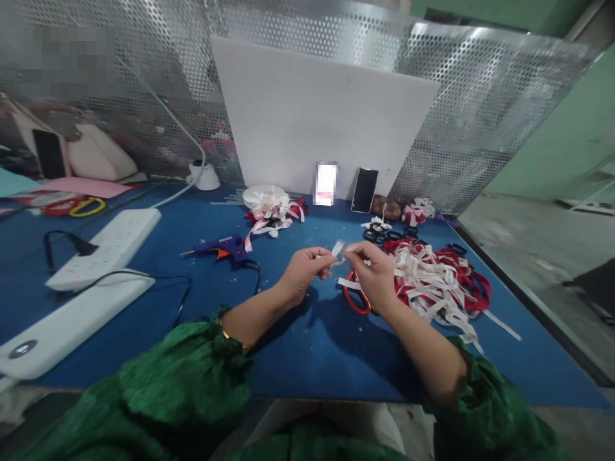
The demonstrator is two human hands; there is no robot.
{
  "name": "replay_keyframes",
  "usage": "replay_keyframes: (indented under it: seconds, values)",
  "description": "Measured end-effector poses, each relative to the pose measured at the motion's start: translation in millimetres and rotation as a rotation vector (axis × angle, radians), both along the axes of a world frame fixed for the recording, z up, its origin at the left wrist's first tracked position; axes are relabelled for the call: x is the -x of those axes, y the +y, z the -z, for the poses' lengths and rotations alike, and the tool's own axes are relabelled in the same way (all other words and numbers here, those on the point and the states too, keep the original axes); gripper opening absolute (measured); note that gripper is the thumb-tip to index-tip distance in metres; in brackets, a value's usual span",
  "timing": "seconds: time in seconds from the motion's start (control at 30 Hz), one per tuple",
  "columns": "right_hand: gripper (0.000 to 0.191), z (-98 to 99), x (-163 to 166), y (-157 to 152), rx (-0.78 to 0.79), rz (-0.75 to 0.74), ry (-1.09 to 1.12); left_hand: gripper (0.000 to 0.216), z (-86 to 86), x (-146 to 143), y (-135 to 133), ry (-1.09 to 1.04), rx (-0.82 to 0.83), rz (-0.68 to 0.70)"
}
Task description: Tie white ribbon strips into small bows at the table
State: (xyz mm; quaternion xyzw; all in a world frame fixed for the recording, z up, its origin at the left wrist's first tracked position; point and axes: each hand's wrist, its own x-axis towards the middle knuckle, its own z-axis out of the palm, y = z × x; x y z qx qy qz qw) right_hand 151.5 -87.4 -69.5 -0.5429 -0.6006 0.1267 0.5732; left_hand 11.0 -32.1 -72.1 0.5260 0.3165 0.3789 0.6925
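Observation:
Both hands meet above the blue table point(307, 346), pinching one short strip of white ribbon point(339, 248) between them. My left hand point(303, 272) grips its left end with closed fingers. My right hand point(373, 272) pinches the right end. Red-handled scissors point(354, 301) lie on the table just under my right hand, and a loose white strip rests across them. A heap of white and red ribbon pieces point(435, 282) sits immediately to the right of my right hand.
A blue glue gun point(225, 248) lies left of the hands, its cord trailing. Two white power strips point(108, 243) sit at the left. Finished bows point(271, 208), a phone point(364, 189) and a white board point(327, 121) stand at the back before perforated metal.

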Motion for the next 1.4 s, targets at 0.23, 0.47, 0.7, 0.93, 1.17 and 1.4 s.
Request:
replay_keyframes:
  seconds: [0.23, 0.47, 0.7, 0.93, 1.17, 1.4]
  values:
    - [0.011, 1.6, -2.0, -1.2, -0.020, 0.008, -0.407, 0.020, 1.9, 0.6, -1.2, 0.142, -0.185, 0.027]
    - [0.006, 0.0, -7.0, 0.6, 0.198, -0.032, -0.392, 0.011, 1.5, 2.8, -0.9, 0.334, -0.372, -0.011]
    - [0.011, 0.7, -2.3, 2.4, 0.211, -0.043, -0.030, 0.013, 3.6, 4.6, 0.5, 0.408, -0.491, -0.064]
    - [0.016, 1.0, 2.2, 2.9, 0.272, -0.034, 0.107, 0.008, 4.1, 4.2, -0.4, 0.454, -0.602, -0.145]
    - [0.021, 2.1, 2.6, 4.0, 0.294, -0.063, 0.300, 0.008, 3.7, 5.1, -4.7, 0.520, -0.737, -0.191]
    - [0.029, -0.1, -2.2, 5.9, 0.459, -0.192, 0.527, 0.010, 7.2, 4.9, -7.0, 0.508, -0.868, -0.217]
